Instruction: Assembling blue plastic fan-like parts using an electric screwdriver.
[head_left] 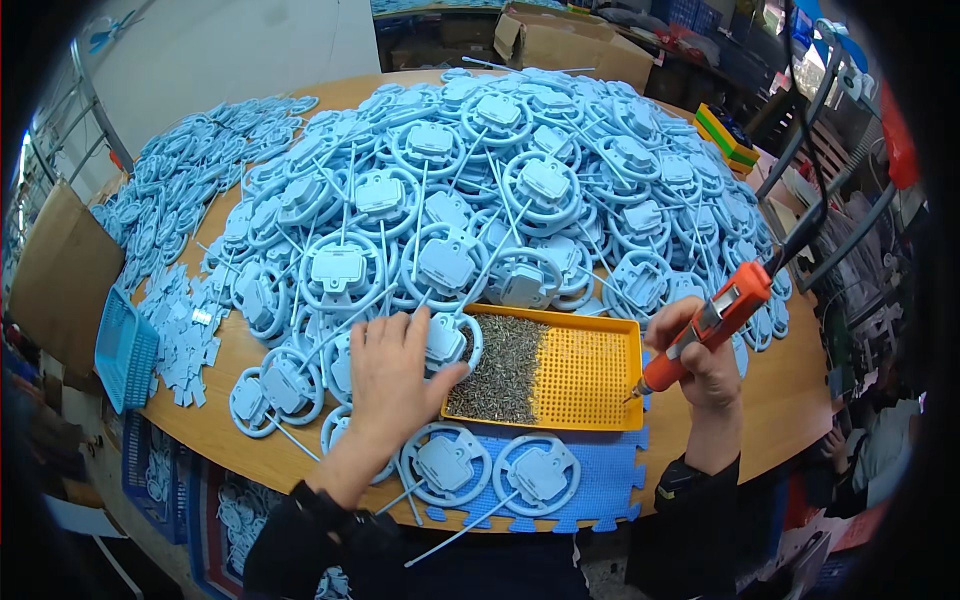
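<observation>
My right hand [700, 355] is wrapped round a red electric screwdriver [715, 325]. Its thin bit points down at the right end of a shallow yellow perforated tray [590, 375]. Small metal screws [500, 370] fill the left half of that tray. My left hand [390, 375] reaches over light-blue plastic parts left of the tray, fingers stretched and thumb apart. Beside its fingertips is one ring-shaped part [447, 338]; whether they touch is unclear. Two similar parts, a left one [445, 465] and a right one [537, 474], lie on a blue foam mat [610, 475] in front of me.
A large heap of blue ring parts [545, 182] with thin rods covers the wooden table [790, 410]. Flat blue pieces [185, 335] lie at the left by a blue basket [125, 350]. A black cable [805, 225] runs up from the screwdriver. Yellow-green bins [725, 140] stand far right.
</observation>
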